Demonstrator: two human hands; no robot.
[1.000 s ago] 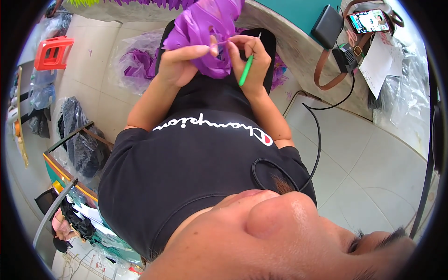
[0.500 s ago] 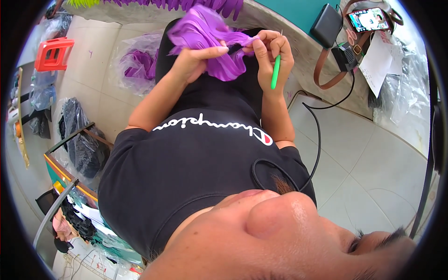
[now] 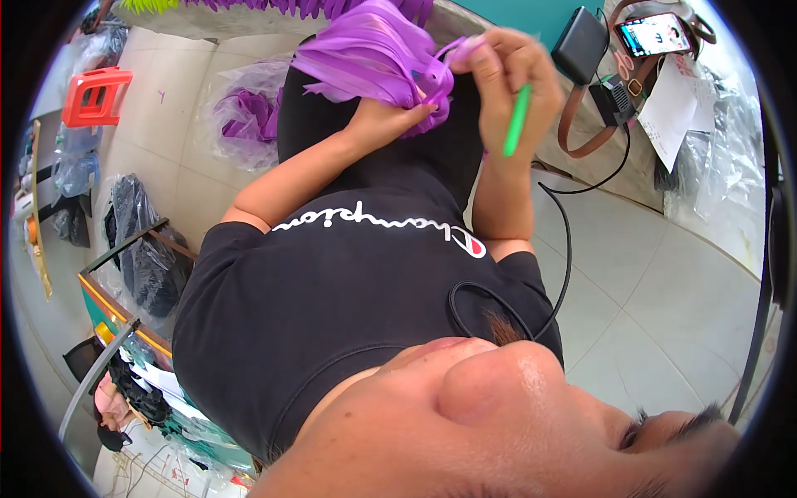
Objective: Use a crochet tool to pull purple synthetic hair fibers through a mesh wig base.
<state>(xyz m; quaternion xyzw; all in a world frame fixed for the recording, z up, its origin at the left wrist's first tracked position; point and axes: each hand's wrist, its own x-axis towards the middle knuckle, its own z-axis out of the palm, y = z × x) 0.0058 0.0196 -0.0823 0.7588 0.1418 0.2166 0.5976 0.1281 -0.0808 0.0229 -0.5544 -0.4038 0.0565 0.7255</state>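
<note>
Left hand [image 3: 378, 121] grips the purple ribbons [image 3: 361, 51], right hand [image 3: 535, 79] pinches an end; I'd angle the green tool [image 3: 516, 123] clear.

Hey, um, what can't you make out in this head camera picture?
All in the head view:
- Left hand: some fingers hidden behind the purple ribbon bundle.
- Right hand: fingertips blurred.
- Green-handled tool: far end hidden by the right hand's fingers.
- Purple fringe: cut off by the top edge.
- Phone: screen details too small.
</note>
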